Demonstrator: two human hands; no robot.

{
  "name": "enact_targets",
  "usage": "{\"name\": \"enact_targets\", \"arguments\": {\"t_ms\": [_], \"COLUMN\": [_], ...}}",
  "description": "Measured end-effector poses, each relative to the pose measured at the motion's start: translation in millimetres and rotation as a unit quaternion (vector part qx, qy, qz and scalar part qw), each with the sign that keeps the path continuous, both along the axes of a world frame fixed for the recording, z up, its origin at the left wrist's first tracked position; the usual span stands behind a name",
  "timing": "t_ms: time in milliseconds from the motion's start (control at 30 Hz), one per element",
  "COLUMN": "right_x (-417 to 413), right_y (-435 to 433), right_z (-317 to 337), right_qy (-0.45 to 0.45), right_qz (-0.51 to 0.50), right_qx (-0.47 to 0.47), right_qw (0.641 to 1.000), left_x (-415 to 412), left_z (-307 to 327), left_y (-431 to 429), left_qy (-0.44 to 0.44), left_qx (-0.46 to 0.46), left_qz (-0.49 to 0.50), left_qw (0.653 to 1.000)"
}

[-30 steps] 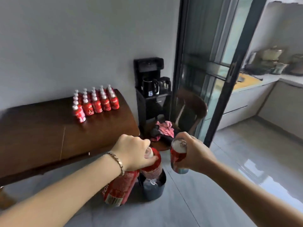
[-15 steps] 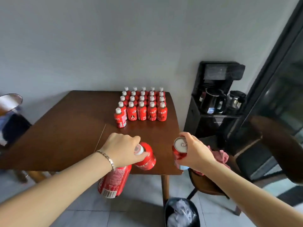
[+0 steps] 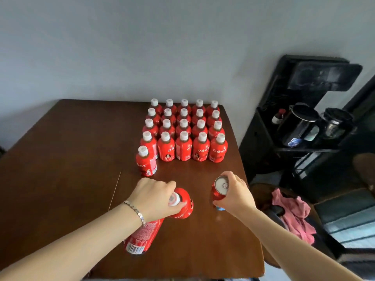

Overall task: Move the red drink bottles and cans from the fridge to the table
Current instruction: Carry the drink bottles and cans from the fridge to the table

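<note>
Red bottles [image 3: 183, 207] fill your left hand [image 3: 154, 197]'s grip; your right hand [image 3: 235, 197]'s grip holds a can [image 3: 219, 191] above the tabletop [image 3: 60, 159].

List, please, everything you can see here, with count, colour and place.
Table: one, dark brown, against grey wall.
Small bottles: twenty-one, red, white caps, standing on table's far right.
Short bottle: one, red, held over the table.
Long bottle: one, red, slanting beneath it.
Can: one, red, held right of them.
Kettles: two, dark, on black stand, right.
Cloth: one, pink, lower right.
Left hand: one, grips both held bottles.
Right hand: one, fingers round can.
</note>
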State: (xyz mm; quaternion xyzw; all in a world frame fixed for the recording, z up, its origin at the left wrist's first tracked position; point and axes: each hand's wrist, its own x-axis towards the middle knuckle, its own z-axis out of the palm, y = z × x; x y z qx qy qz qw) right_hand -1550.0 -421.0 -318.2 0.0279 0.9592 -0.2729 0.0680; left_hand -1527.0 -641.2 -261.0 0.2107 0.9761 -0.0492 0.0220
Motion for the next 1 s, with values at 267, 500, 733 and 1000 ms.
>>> {"name": "enact_targets", "arguments": {"t_ms": [267, 500, 733, 1000], "right_x": [-93, -140, -139, -135], "right_y": [-45, -59, -61, -86], "right_z": [-34, -58, -44, -17], "right_qy": [-0.023, -0.024, 0.103, -0.054], "right_qz": [-0.084, -0.099, 0.199, 0.259], "right_qx": [-0.021, -0.026, 0.077, -0.034], "right_qw": [0.996, 0.994, 0.971, 0.964], "left_x": [-97, -140, -164, -163], "left_z": [-45, -65, -77, -71], "left_y": [-23, -28, -22, -10], "left_qy": [0.105, 0.05, 0.002, -0.013], "left_qx": [0.107, 0.122, 0.121, 0.141], "left_qz": [-0.065, -0.062, -0.064, -0.065], "left_qw": [0.987, 0.989, 0.991, 0.988]}}
